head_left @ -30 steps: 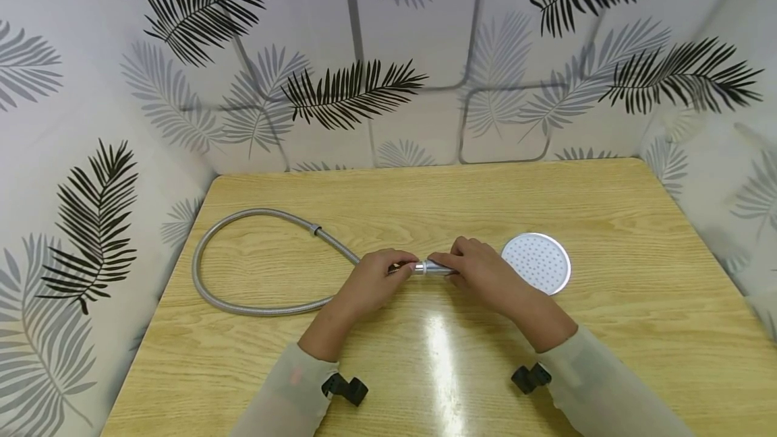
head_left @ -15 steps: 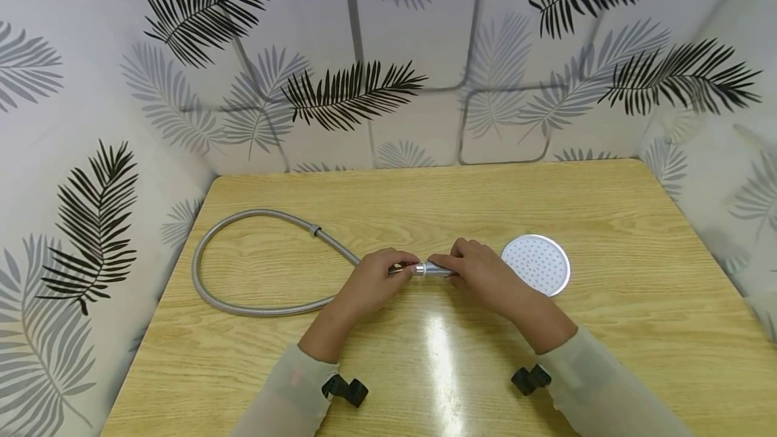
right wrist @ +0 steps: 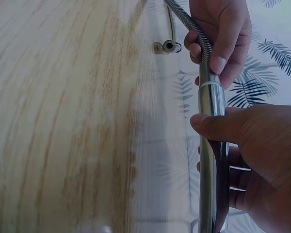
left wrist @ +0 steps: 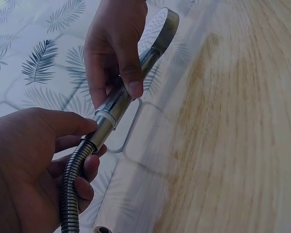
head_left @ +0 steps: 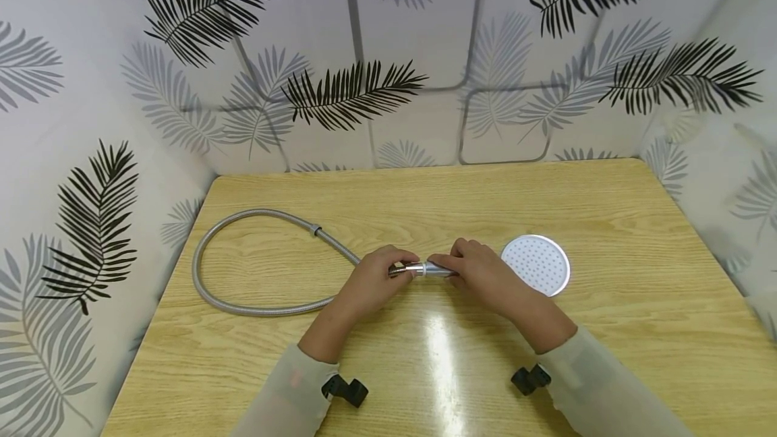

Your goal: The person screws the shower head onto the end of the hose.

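Shower head is facing upward over the surface, right fingers gripping its handle; left fingers are pinching the connector of the hose, the thumb sitting lower than before, suggesting it is being turned.

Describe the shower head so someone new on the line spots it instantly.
Find the wood-grain table, then the right hand gripping a chrome handle. The shower head shows just right of that hand: a pale, silver-rimmed disc dotted with nozzles. Its broad round face sets it apart from the looped metal hose.
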A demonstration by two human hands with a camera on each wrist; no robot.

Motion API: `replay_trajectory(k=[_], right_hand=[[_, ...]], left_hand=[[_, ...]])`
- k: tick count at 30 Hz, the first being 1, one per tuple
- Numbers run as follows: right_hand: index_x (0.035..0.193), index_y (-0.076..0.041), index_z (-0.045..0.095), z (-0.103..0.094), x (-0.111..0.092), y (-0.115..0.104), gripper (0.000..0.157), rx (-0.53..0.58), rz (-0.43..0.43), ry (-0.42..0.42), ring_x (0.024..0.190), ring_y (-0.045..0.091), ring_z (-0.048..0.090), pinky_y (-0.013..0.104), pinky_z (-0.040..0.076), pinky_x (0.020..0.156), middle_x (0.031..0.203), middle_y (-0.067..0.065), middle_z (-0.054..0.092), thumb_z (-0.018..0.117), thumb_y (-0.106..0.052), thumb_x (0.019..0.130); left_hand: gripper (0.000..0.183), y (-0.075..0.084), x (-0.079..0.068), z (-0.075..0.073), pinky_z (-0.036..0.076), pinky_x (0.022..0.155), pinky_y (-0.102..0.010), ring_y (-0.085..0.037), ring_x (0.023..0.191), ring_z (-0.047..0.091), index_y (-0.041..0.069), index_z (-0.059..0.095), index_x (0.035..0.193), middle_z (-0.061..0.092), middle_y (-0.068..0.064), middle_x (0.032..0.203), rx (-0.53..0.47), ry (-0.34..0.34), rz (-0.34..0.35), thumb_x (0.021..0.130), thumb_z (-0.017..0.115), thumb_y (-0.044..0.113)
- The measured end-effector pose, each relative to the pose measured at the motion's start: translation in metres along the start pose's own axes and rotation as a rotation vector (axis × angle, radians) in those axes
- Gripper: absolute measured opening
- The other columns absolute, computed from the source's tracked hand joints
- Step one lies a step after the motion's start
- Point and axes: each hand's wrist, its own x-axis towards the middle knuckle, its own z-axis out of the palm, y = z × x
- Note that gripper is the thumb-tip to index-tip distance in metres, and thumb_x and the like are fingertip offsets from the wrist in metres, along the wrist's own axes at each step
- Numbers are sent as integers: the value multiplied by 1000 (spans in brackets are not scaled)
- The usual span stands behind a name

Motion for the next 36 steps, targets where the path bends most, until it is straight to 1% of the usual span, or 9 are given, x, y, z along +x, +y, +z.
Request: replay_trajectory(k=[5, 10, 13, 15, 18, 21, 28, 29, 36], right_hand=[[132, -19, 70, 1, 0, 0, 44, -3, -1, 5, 73, 13, 45, 27, 36, 66, 94, 2, 58, 79, -14, 88], [132, -19, 70, 1, 0, 0, 45, -2, -1, 7, 73, 12, 45, 27, 36, 66, 94, 2, 57, 79, -14, 88], [132, -19, 70, 1, 0, 1, 45, 0, -1, 6, 73, 12, 45, 27, 37, 66, 94, 2, 57, 79, -14, 88], [132, -19, 70, 1, 0, 1, 45, 0, -2, 5, 73, 12, 45, 27, 37, 66, 95, 2, 58, 79, -14, 88], [132, -19, 69, 1, 0, 1, 45, 1, -3, 6, 73, 12, 45, 26, 37, 66, 94, 2, 57, 79, -14, 89], [132, -20, 69, 2, 0, 2, 45, 4, -6, 8, 73, 12, 44, 26, 36, 66, 94, 1, 57, 79, -14, 89], [131, -20, 70, 1, -1, 1, 45, 15, -12, 11, 73, 11, 42, 25, 36, 66, 92, 1, 56, 79, -13, 88], [131, -20, 70, 1, -1, 1, 45, 16, -13, 11, 74, 11, 42, 25, 36, 66, 93, 1, 56, 79, -13, 88], [131, -19, 70, 1, -2, 2, 45, 13, -24, 21, 74, 12, 44, 26, 37, 66, 93, 1, 56, 80, -12, 87]], left_hand=[[32, 0, 0, 0, 49, 75, -28, -12, 88, 56, 17, 68, 130, 66, 2, 113, -2, -3, 5, 100, 65, 27], [36, 0, -1, 0, 50, 80, -32, -13, 92, 57, 16, 66, 135, 66, 1, 117, -1, 0, 5, 103, 61, 33], [41, 0, -1, 0, 52, 86, -37, -16, 100, 61, 15, 63, 138, 67, 0, 123, -7, 1, -2, 105, 55, 38], [45, 0, -2, 0, 53, 93, -40, -18, 110, 63, 15, 61, 141, 66, -2, 130, -21, -3, -13, 106, 52, 41], [48, 1, -2, -1, 51, 101, -44, -22, 124, 61, 15, 59, 143, 63, -3, 138, -48, -13, -33, 107, 49, 44], [48, 0, -2, -1, 49, 107, -45, -23, 132, 58, 15, 60, 142, 63, -4, 141, -49, -15, -34, 108, 46, 44], [45, 0, -2, -1, 52, 94, -41, -16, 108, 65, 14, 70, 126, 71, -3, 116, -29, -21, -2, 110, 40, 43], [45, 0, -2, -1, 52, 96, -41, -15, 111, 65, 14, 69, 128, 71, -2, 119, -29, -21, -9, 109, 41, 43], [36, 0, -1, 0, 51, 91, -40, -17, 107, 64, 14, 71, 125, 71, -2, 120, -18, -24, -20, 109, 46, 34]])
